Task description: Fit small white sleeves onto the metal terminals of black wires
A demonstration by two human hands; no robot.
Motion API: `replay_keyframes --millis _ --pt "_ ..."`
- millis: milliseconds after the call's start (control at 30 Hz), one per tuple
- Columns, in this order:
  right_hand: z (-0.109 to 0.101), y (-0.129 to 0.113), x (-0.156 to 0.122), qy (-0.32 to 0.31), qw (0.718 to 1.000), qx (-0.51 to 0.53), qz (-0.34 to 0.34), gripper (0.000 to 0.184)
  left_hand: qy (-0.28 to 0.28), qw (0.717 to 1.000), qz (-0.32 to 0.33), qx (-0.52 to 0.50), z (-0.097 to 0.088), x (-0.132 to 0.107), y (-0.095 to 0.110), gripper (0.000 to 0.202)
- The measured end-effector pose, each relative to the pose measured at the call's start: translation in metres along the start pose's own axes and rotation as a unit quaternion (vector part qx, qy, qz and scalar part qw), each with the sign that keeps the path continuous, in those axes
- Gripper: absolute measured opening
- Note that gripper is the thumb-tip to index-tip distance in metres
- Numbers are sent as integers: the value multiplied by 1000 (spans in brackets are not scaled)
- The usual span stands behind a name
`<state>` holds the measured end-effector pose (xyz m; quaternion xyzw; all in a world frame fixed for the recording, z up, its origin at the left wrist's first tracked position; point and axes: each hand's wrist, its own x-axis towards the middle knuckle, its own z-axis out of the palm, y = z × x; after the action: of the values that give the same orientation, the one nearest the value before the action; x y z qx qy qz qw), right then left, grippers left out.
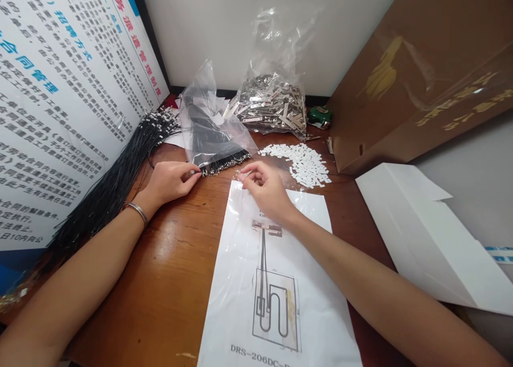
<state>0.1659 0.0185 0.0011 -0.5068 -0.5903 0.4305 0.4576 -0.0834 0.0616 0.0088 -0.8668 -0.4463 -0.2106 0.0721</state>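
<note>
My left hand, with a metal bangle at the wrist, pinches thumb and forefinger together at the left end of a row of metal-tipped black wires. What lies between those fingertips is too small to make out. The wires stick out of a clear plastic bag. My right hand is closed in a loose pinch above the top of a printed sheet, by a few tiny bits at its fingertips. Whatever it holds is not clear. Just beyond lies a pile of small white connector housings.
A bag of flat metal parts stands against the wall, with a green object beside it. A long bundle of black wires lies along the left board. On the right are a brown box and a white carton.
</note>
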Motion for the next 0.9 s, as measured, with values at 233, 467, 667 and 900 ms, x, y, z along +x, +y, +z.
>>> replay_keyframes --millis 233,467,667,900 --pt "34 -23 23 -113 972 -198 -48 10 -21 1000 -10 0 0 0 -1 28" --pt "60 -26 53 -88 948 -306 6 16 -24 1000 -16 -9 1 0 -1 24" --pt "65 -25 60 -84 948 -306 18 18 -11 1000 -13 -14 4 -2 -3 26" --pt "66 -28 64 -83 942 -325 17 16 -15 1000 -21 -15 4 -2 -2 25"
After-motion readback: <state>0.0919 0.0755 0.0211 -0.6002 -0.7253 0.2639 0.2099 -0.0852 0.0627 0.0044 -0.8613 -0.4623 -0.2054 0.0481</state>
